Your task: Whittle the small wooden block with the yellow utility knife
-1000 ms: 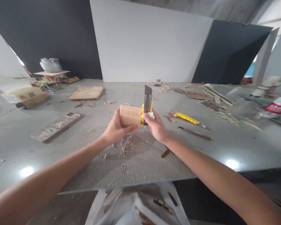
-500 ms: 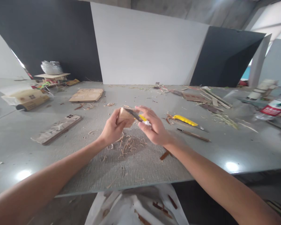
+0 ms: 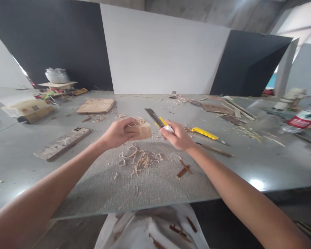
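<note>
My left hand [image 3: 120,133] grips a pale wooden block [image 3: 144,131] above the middle of the table. Just right of it, my right hand [image 3: 177,135] is closed around a yellow utility knife [image 3: 158,120] with something white wrapped at its grip. The dark blade points up and to the left, apart from the block. Curled wood shavings [image 3: 142,160] lie on the grey textured surface below both hands. Two crossed brown strips [image 3: 184,169] rest below my right hand.
A second yellow knife [image 3: 205,133] and a thin tool [image 3: 215,150] lie at the right. A phone [image 3: 63,142] and a flat wooden board [image 3: 95,105] are at the left. Wood scraps and a red-labelled bottle [image 3: 302,118] stand farther right.
The knife blade has come away from the block. My left hand has shifted left and turned the block, and my right hand has moved slightly right with the knife.
</note>
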Action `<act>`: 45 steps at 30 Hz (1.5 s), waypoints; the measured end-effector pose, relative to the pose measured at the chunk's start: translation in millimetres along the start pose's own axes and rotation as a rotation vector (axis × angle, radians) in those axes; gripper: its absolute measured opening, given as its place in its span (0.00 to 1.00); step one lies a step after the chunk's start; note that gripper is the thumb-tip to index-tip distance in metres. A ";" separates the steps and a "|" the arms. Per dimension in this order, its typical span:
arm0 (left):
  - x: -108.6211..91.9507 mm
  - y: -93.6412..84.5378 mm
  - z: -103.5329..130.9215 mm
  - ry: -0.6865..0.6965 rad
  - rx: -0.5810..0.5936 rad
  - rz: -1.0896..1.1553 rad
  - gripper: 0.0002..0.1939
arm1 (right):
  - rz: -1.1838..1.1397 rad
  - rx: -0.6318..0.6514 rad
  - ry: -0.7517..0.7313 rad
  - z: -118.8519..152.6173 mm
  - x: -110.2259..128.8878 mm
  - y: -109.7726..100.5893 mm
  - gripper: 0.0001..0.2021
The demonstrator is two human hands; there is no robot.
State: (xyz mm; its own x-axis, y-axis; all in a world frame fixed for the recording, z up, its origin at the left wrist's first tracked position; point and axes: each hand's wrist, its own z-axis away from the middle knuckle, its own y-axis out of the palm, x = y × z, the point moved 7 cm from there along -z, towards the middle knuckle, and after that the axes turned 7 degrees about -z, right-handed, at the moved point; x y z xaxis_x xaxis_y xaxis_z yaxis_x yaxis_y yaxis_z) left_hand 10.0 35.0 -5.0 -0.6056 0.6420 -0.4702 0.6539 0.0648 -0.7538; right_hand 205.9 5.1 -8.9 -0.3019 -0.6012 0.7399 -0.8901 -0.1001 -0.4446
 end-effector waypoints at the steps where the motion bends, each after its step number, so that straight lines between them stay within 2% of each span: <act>1: 0.2 1.3 -4.6 0.032 0.100 -0.006 0.15 | 0.040 0.023 0.013 -1.6 -6.8 -3.0 0.13; 3: 3.0 5.3 -13.8 0.084 0.294 -0.016 0.13 | 0.124 0.025 0.002 -4.0 -16.0 -11.4 0.15; 5: 9.6 6.6 -24.2 0.096 0.393 -0.058 0.14 | 0.195 0.032 -0.028 -5.4 -20.1 -17.8 0.16; 7: 14.5 9.9 -33.5 0.102 0.455 -0.079 0.16 | 0.242 0.068 -0.054 -6.1 -22.1 -20.3 0.19; 10: 11.1 20.4 -41.2 0.165 0.504 -0.069 0.18 | 0.295 0.099 -0.033 -6.2 -30.0 -20.9 0.25; 12: 4.1 28.4 -43.2 0.230 0.496 -0.065 0.19 | 0.364 0.069 0.010 -5.5 -39.1 -21.3 0.28; 16: -9.4 37.6 -44.4 0.368 0.402 -0.219 0.16 | 0.494 0.021 0.052 -3.1 -50.8 -17.1 0.29; 22: -11.7 46.8 -46.3 0.362 0.485 -0.286 0.13 | 0.708 -0.016 0.059 -1.2 -46.9 -17.0 0.28; 27: -12.3 49.2 -48.2 0.379 0.460 -0.285 0.13 | 0.718 -0.035 0.053 2.6 -48.2 -21.0 0.27; 33: -13.3 47.3 -44.7 0.377 0.403 -0.321 0.13 | 0.655 -0.017 0.092 5.4 -56.2 -16.0 0.27; 45: -14.9 48.4 -43.9 0.374 0.371 -0.348 0.12 | 1.020 0.054 0.112 6.8 -57.9 1.5 0.28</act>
State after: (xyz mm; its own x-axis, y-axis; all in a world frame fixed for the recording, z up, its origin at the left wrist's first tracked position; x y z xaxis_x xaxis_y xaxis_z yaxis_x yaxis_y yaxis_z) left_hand 70.6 62.1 -14.3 -0.5112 0.8591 -0.0266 0.2052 0.0919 -0.9744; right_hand 224.4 34.3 -55.8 -0.9387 -0.3425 0.0385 -0.1759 0.3800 -0.9081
